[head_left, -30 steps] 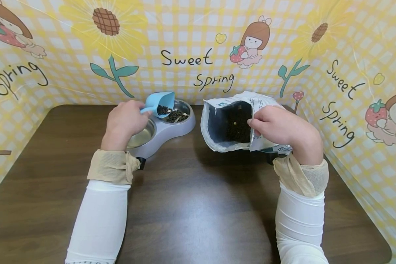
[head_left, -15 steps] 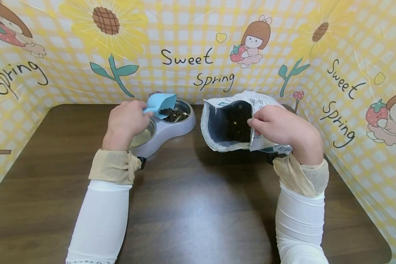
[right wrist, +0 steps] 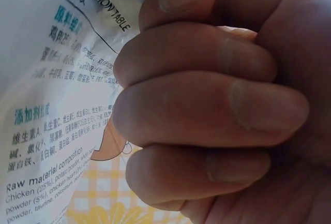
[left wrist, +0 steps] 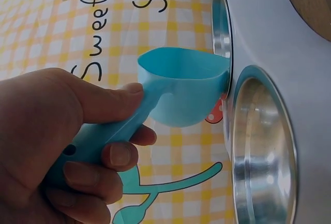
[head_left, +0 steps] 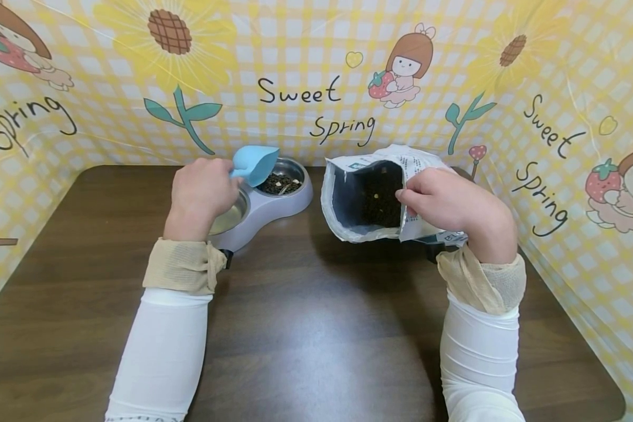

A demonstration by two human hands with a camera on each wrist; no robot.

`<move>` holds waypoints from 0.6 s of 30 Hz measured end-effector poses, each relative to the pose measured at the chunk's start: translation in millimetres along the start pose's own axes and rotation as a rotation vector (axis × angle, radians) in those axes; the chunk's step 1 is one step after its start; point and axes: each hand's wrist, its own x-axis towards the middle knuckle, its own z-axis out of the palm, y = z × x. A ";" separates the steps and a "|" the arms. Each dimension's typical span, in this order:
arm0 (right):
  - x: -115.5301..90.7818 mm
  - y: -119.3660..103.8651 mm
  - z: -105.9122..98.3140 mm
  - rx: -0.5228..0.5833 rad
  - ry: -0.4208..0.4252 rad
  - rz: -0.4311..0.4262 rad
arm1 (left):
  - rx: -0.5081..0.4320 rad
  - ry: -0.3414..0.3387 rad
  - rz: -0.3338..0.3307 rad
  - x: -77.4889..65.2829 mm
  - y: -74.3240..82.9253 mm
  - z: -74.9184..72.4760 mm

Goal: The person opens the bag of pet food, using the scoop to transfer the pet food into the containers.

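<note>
My left hand (head_left: 200,193) grips the handle of a light blue scoop (head_left: 255,165), fingers and thumb wrapped round it in the left wrist view. The scoop (left wrist: 181,97) is tipped over the far bowl of a double pet bowl (head_left: 276,210); its visible inside shows no kibble. Dark kibble (head_left: 281,184) with pale bits lies in that far steel bowl. The near steel bowl (left wrist: 264,157) shows bare metal. My right hand (head_left: 453,199) pinches the rim of a white pet food bag (head_left: 343,231), whose open mouth faces me with dark kibble inside.
A brown wooden table (head_left: 295,328) carries the bowl and the bag. Yellow checked cloth (head_left: 295,53) with printed flowers and figures stands close behind the bowl and bag and along both sides.
The scoop has turned over further above the far bowl, and the kibble seen in it has gone out. My right hand and the bag have stayed put.
</note>
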 end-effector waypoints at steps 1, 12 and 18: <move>-0.1 -0.1 -0.1 0.003 -0.002 0.001 | 0.004 0.010 0.005 -0.2 -0.1 -0.1; -0.9 0.0 -0.1 0.024 -0.007 0.010 | 0.038 0.077 0.057 0.5 -1.0 1.3; -0.1 0.2 0.1 0.027 -0.011 0.011 | 0.037 0.067 0.059 0.9 -0.8 1.1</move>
